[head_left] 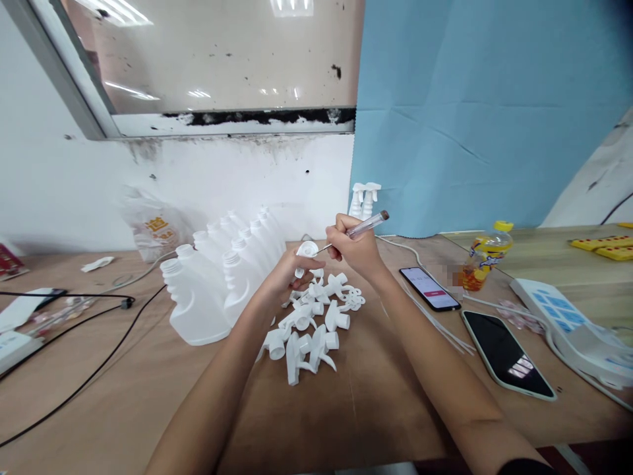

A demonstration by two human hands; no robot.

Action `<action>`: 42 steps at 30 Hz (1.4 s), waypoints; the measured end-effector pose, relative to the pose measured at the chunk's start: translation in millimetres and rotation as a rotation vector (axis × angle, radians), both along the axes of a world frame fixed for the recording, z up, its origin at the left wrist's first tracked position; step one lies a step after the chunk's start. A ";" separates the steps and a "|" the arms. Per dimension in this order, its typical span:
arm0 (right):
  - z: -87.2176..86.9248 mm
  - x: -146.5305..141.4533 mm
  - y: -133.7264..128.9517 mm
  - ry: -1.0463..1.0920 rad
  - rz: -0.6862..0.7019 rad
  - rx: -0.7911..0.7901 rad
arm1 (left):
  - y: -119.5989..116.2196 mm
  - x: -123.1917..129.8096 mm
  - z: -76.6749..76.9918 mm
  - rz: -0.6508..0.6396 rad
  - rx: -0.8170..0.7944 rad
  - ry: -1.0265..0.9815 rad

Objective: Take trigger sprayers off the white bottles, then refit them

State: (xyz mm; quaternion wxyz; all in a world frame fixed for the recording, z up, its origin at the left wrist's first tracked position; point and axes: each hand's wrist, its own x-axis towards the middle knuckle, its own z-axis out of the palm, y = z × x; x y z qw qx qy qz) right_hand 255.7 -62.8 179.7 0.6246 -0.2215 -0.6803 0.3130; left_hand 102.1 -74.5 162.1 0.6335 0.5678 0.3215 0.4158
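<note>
Head view: table (361, 409) beneath; white bottles (198, 320) at nine o'clock from my hands; loose sprayer tops (309, 323) at six; my left hand (291, 269) pinches a held top (307, 249); my right hand (352, 245) grips a clear-handled tool (366, 225), tip at its rim.

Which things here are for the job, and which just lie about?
Job, probably:
- white part in left hand
- clear-handled tool in right hand
- loose spray heads
- white bottles

Just lying about, it seems:
- lit phone
- dark phone
- yellow-capped drink bottle
- plastic bag

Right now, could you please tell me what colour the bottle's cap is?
The cap is yellow, clearest in the head view.
</note>
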 end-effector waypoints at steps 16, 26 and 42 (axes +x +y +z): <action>-3.3 -0.2 1.1 -0.076 -0.046 0.062 | 3.0 4.8 -1.8 0.205 0.079 0.113; -3.3 -5.2 -1.0 0.048 -0.062 0.034 | -2.3 1.2 2.6 0.051 0.036 0.032; -6.3 1.6 2.6 -0.196 -0.091 0.129 | 4.2 1.7 -2.3 0.206 0.125 0.186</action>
